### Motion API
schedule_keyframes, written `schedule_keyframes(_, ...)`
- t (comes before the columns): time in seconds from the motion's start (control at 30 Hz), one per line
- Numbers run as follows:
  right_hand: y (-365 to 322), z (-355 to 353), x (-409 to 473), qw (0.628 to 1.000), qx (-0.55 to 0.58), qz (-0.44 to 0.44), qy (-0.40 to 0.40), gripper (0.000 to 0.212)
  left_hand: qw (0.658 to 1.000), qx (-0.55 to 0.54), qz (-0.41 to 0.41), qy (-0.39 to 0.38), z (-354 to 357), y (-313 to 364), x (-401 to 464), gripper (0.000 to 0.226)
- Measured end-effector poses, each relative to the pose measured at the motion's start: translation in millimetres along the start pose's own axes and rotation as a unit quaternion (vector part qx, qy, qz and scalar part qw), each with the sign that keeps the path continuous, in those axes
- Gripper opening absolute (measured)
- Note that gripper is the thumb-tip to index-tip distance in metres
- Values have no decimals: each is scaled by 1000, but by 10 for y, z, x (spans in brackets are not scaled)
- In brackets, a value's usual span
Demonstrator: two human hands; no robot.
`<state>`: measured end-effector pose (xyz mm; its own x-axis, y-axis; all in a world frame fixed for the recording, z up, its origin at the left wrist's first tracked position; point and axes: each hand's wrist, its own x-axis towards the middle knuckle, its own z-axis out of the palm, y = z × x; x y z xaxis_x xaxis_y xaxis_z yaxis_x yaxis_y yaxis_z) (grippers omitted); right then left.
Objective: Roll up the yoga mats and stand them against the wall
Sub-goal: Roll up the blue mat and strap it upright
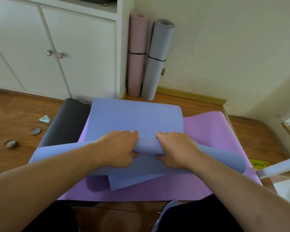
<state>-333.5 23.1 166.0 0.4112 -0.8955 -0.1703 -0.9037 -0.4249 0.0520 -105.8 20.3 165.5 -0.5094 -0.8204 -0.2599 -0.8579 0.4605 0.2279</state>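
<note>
Both hands — left hand (119,148) and right hand (176,149) — have their fingers curled around the half-rolled blue mat (136,119), lying on the purple mat (206,129).

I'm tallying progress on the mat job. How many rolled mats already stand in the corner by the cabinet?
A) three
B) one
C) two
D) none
C: a pink rolled mat and a grey rolled mat stand upright in the corner, each tied with a black band, while both hands grip the blue mat.
</note>
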Motion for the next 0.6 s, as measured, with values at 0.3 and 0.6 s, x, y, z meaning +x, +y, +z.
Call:
schedule_keyframes(0.3,-78,-35,-64,997,-30,-19,65,46,1000,-16,-18,-10,1,-25,31,28)
schedule_keyframes(0.6,-48,25,-41,1000,1,-12,7,30,999,26,-13,19,27,-6,-13,37)
